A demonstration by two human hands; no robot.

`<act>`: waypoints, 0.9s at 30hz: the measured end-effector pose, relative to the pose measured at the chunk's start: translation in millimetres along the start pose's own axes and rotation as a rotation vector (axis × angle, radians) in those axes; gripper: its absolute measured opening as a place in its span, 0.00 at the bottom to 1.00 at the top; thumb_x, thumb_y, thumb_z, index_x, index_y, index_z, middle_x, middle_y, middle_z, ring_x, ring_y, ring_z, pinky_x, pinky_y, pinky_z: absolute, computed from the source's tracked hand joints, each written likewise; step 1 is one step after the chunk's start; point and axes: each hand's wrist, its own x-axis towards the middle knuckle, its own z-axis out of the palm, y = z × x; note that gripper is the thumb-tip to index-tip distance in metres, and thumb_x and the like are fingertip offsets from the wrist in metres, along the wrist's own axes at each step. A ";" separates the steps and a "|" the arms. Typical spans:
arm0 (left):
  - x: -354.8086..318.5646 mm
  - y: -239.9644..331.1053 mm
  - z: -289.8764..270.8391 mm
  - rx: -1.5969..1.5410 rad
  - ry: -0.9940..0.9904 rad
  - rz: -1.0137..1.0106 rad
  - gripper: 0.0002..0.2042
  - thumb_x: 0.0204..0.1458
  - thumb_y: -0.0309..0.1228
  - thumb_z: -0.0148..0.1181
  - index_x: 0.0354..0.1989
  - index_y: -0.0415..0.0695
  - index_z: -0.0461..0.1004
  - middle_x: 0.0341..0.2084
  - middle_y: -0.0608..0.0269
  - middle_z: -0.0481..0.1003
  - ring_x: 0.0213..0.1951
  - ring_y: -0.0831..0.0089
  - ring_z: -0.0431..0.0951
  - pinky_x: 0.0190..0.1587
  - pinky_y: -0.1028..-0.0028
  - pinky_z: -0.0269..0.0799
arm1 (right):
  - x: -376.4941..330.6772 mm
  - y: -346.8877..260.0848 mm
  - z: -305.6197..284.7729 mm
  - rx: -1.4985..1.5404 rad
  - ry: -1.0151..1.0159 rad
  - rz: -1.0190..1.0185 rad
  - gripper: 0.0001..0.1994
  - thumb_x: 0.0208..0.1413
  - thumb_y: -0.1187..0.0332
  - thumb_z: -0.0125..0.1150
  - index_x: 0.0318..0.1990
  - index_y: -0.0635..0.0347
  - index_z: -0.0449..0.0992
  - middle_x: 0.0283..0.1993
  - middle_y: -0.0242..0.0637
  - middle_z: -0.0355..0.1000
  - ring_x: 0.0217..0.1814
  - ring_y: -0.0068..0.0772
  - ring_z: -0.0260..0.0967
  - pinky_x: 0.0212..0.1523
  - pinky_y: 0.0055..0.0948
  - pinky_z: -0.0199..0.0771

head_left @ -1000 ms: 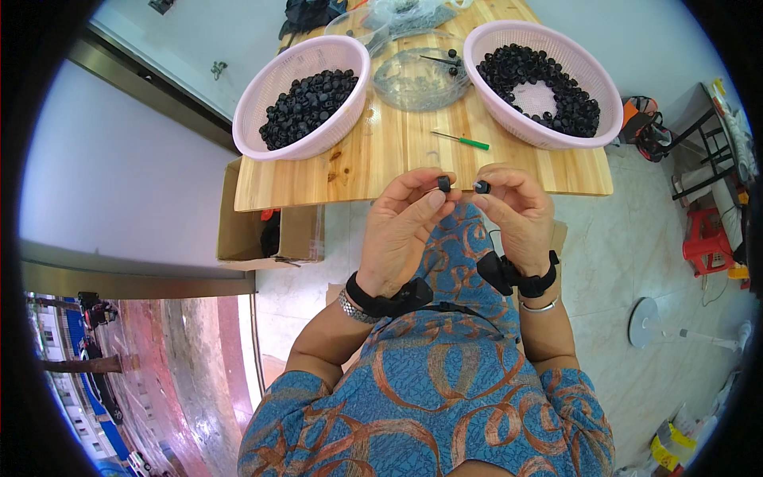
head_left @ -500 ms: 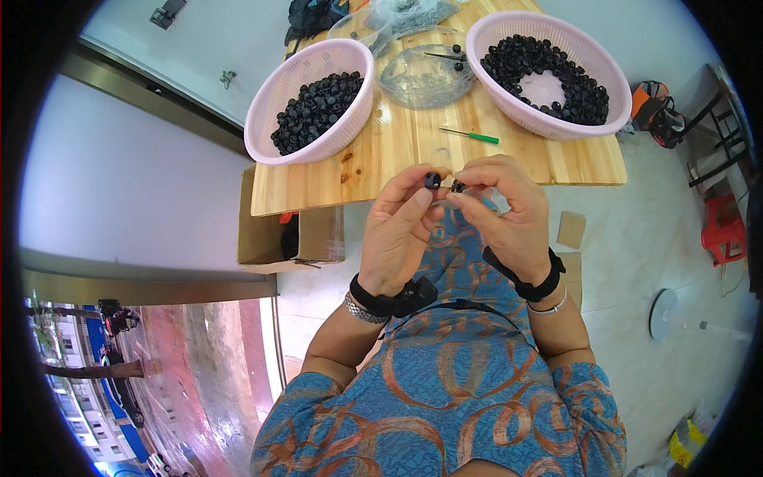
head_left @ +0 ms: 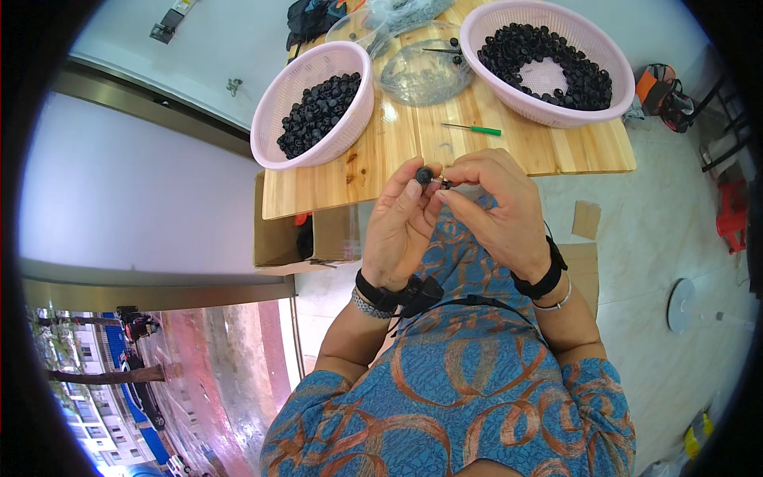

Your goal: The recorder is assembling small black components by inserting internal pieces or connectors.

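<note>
Over the near edge of the wooden table, my left hand pinches a round black plastic knob between thumb and fingers. Close beside it, my right hand grips a smaller black piece with its thumb and forefinger. A thin, light, metallic-looking bit shows between the two parts; its kind is too small to make out. The fingertips of both hands nearly meet, and the right fingers partly cover the smaller piece. Just beyond my hands lies a screwdriver with a green handle.
Pink baskets of black plastic parts stand at the left and right of the table. Between them is a clear plastic tray, with dark tweezers at its right. A cardboard box sits below the left table edge.
The black knob has turned in my left fingers, showing its rounded face. My right hand has shifted slightly left, closer to it. The whole view has tilted a little.
</note>
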 end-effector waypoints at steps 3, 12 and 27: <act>1.0 -0.9 0.6 -0.039 -0.003 -0.018 0.13 0.55 0.23 0.48 0.49 0.40 0.64 0.45 0.57 0.69 0.45 0.74 0.72 0.48 0.77 0.70 | 1.6 1.8 -0.6 -0.054 -0.011 -0.030 0.09 0.38 0.75 0.61 0.30 0.63 0.72 0.32 0.39 0.70 0.37 0.40 0.66 0.37 0.33 0.66; 0.5 -5.4 -0.3 0.026 -0.008 0.032 0.12 0.54 0.21 0.48 0.47 0.40 0.66 0.45 0.55 0.69 0.45 0.73 0.72 0.50 0.76 0.69 | 0.2 5.0 -0.4 -0.148 -0.040 -0.078 0.10 0.38 0.74 0.61 0.31 0.63 0.70 0.33 0.40 0.68 0.38 0.43 0.64 0.38 0.35 0.65; -0.8 -9.9 1.1 0.089 -0.034 0.030 0.12 0.55 0.23 0.48 0.47 0.41 0.67 0.42 0.59 0.72 0.44 0.73 0.72 0.48 0.75 0.70 | 0.1 2.2 -4.5 -0.206 -0.043 -0.100 0.08 0.38 0.75 0.59 0.29 0.62 0.69 0.30 0.39 0.66 0.36 0.43 0.62 0.36 0.36 0.64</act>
